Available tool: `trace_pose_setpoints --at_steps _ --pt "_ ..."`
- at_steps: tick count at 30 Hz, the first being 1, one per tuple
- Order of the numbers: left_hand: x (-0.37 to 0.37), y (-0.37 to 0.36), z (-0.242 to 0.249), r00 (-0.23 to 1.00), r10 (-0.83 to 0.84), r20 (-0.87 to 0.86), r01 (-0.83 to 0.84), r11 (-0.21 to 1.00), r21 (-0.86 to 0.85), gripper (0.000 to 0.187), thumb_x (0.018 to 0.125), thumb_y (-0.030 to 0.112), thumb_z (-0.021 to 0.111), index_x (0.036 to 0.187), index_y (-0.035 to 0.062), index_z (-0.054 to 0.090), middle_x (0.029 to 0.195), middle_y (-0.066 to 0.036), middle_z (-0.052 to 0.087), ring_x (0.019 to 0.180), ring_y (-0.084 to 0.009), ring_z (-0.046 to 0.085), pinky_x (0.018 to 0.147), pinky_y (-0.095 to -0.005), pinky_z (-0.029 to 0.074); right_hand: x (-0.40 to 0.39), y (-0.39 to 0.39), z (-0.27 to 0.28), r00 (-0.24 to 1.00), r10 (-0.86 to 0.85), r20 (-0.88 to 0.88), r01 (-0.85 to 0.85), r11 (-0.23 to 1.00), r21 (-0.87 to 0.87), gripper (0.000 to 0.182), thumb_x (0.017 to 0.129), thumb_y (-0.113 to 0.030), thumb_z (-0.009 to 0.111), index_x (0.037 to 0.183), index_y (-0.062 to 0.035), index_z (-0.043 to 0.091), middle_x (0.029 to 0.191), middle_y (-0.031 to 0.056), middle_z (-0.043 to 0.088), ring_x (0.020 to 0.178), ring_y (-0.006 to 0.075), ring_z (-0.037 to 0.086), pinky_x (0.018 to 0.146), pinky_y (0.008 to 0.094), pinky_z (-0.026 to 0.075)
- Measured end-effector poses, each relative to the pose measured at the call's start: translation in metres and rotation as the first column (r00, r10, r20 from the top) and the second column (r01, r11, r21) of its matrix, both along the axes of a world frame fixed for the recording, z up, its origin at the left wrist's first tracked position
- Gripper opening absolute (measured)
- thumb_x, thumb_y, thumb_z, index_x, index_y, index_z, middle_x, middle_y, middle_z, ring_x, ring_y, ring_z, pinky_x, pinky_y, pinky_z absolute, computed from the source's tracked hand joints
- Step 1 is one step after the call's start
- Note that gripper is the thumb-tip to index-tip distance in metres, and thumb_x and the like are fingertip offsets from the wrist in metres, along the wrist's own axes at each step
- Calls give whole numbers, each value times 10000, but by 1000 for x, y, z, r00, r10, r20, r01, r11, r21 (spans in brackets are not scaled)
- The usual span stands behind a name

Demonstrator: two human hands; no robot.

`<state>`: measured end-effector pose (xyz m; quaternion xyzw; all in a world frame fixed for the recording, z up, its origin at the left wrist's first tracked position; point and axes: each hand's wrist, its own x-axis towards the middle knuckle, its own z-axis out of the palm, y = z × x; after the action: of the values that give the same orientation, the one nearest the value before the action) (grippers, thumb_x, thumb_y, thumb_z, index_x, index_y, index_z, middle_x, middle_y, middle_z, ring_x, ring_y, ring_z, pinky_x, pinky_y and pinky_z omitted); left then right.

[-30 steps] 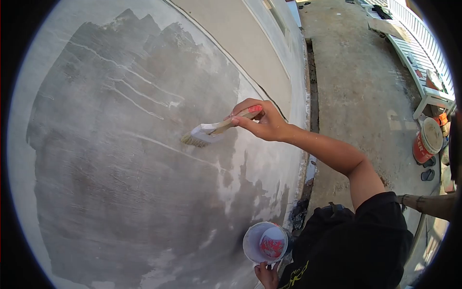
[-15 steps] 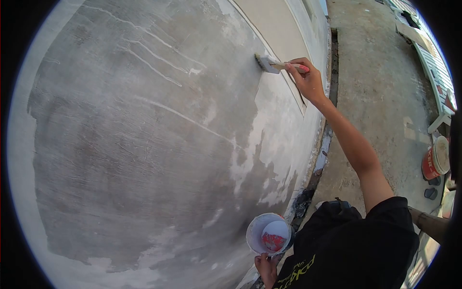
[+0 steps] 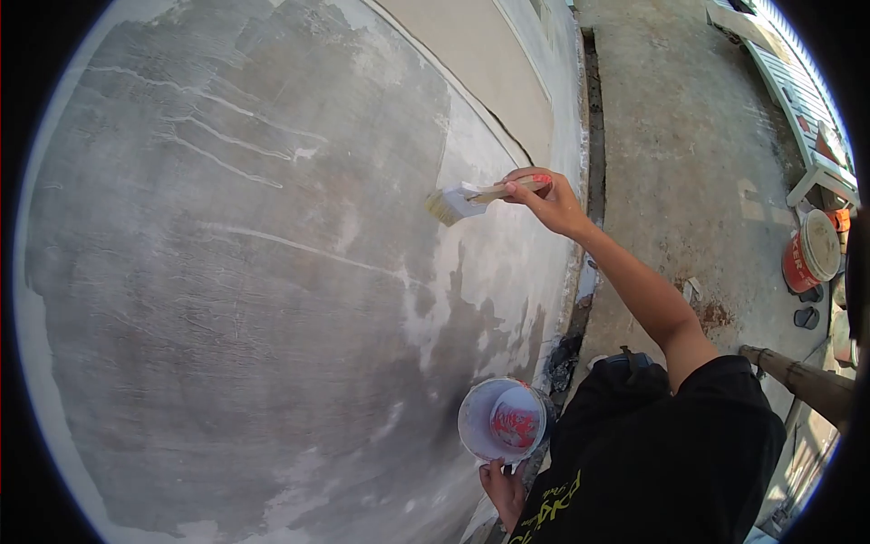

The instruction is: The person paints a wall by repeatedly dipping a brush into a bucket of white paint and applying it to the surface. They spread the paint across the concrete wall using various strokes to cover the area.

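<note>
My right hand [image 3: 544,201] is closed around the handle of a wide flat paintbrush [image 3: 471,194]. Its pale bristles are against the grey wall [image 3: 227,344], just left of a whitened area [image 3: 480,156]. Low in the view, my left hand [image 3: 504,485] grips the near rim of a white paint bucket [image 3: 476,433]. The bucket is tilted so that its inside shows, with a red and whitish patch [image 3: 515,426] at the bottom. Part of the left hand's fingers is hidden by the bucket.
A beige raised panel [image 3: 480,54] is set in the wall. Along its foot runs a dark gutter [image 3: 594,109] beside the concrete floor [image 3: 671,136]. At right are a red bucket with a pale lid [image 3: 797,263], a white slatted structure [image 3: 807,122] and a wooden pole [image 3: 797,381].
The brush has moved down along the wall, away from the panel's edge, and a whitened strip shows behind it. The view has shifted a little. My left hand still holds the bucket.
</note>
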<state>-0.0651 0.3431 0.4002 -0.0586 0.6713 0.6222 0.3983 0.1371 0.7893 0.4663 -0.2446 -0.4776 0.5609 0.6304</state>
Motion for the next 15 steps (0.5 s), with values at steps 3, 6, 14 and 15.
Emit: trace_pose_setpoints --at_steps 3,6,14,15 --pt "-3 -9 -7 999 31 19 -32 999 23 189 843 15 590 906 58 416 1004 -110 502 978 -304 530 877 -658 490 23 68 4 991 -127 -31 127 992 10 267 948 -175 644 1073 61 639 996 124 681 966 187 670 892 304 573" --pt "-2 -15 -11 998 54 20 -55 998 24 187 844 3 582 902 53 411 998 -115 504 968 -297 535 861 -665 498 45 119 9 935 -354 19 353 935 34 267 948 -181 644 1069 57 640 999 123 682 957 184 674 887 296 574" --pt "-4 -12 -12 998 62 10 -62 998 -7 184 848 0 574 906 52 408 1005 -127 515 964 -289 541 847 -655 515 5 34 32 788 -483 381 444 876 191 196 911 -182 697 1034 -30 705 754 43 677 636 57 525 588 224 453" --pt "-6 -10 -12 999 52 12 -52 999 -3 187 847 0 576 909 53 407 1002 -128 514 964 -287 541 848 -653 515 -2 8 36 820 -464 336 402 884 240 186 899 -153 706 1034 -25 707 819 73 712 675 73 573 626 238 480"
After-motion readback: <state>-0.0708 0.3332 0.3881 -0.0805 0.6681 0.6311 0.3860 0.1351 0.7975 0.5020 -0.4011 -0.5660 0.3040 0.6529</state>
